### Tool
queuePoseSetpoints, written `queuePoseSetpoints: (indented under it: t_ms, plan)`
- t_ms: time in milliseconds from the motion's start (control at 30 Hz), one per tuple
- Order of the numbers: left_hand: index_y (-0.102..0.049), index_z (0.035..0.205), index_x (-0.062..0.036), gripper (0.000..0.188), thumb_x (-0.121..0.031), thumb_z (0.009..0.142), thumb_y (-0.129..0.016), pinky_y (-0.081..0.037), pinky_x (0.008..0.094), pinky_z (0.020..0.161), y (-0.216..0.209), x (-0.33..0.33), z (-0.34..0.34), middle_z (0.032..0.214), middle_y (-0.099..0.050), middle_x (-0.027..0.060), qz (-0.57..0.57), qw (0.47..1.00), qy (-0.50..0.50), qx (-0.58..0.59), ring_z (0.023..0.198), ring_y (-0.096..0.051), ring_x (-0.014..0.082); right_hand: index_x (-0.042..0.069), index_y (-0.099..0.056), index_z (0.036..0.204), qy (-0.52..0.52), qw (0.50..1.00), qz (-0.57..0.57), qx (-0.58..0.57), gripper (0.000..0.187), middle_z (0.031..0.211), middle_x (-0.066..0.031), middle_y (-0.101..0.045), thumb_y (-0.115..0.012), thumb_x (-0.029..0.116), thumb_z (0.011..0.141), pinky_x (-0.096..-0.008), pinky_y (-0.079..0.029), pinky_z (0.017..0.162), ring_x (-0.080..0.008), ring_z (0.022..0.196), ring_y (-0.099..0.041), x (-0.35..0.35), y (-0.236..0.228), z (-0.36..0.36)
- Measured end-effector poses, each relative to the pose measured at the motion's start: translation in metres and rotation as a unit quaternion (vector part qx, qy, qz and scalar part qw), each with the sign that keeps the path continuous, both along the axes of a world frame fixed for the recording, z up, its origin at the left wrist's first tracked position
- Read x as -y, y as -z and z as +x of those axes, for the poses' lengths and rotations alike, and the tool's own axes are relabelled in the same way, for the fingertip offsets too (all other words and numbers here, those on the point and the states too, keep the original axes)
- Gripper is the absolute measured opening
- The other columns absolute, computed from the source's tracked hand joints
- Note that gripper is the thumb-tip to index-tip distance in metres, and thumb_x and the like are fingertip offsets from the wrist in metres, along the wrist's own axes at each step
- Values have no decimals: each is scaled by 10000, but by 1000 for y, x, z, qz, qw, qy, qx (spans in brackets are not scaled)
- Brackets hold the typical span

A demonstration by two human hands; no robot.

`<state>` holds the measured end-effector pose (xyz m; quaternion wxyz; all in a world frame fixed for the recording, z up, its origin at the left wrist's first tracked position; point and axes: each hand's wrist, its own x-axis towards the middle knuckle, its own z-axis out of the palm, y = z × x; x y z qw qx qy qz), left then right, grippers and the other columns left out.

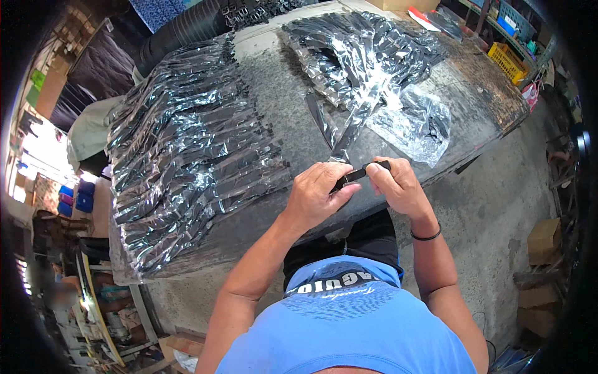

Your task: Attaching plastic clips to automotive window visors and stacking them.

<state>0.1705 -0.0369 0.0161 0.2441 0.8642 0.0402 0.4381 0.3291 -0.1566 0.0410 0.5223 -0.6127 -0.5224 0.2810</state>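
Note:
Near the front edge of the table, my left hand (316,192) grips a black belt (357,176), its thumb and fingers pinched around a small metal part that looks like the buckle. My right hand (400,187) pinches the same belt a short way along, with the dark end poking out above its fingers. Just beyond my hands lie black belts in clear plastic sleeves (353,132), running back to a fanned heap of sleeved belts (367,56). Clear plastic bags (420,124) lie crumpled beside it.
Many sleeved black belts (193,149) lie in overlapping rows on the left of the grey worn table (268,81). Black rolled strapping (184,37) sits at the far left. A yellow crate (507,62) stands on the right shelf, cardboard boxes (544,242) below. Another person is at lower left.

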Motion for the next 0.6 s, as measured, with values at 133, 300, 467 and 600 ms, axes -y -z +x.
queuePoseSetpoints:
  t_ms: [133,300,467,600]
  plan:
    - [-627,984,-24,333,-75,699,-793,-536,326,627,4,7,2,915,-677,130,4,999,-17,29,754,-665,263,-18,-534,692,-16,999,-3,33,306,514,-44,-450,-548,181,925,-287,-353,458,-102,485,-409,1,2,7]
    - [-631,979,-20,350,-45,668,-790,-524,324,596,2,1,0,893,-675,123,83,995,2,52,698,-644,247,-33,-530,721,-26,997,16,70,268,524,-101,-437,-564,158,906,-326,-343,458,-162,465,-391,2,-1,7]
    - [-631,977,-22,352,-36,663,-788,-519,331,584,6,2,4,888,-674,122,67,996,-8,56,673,-632,248,-37,-541,750,-16,998,-10,68,232,539,-121,-457,-575,142,893,-346,-351,468,-190,467,-398,3,-6,6]
    - [-631,973,-31,354,-41,656,-788,-515,335,572,1,-1,3,882,-672,124,81,995,-18,63,668,-626,257,-37,-543,757,-19,997,-12,77,236,548,-118,-463,-574,151,895,-342,-351,471,-184,474,-403,2,-10,5]
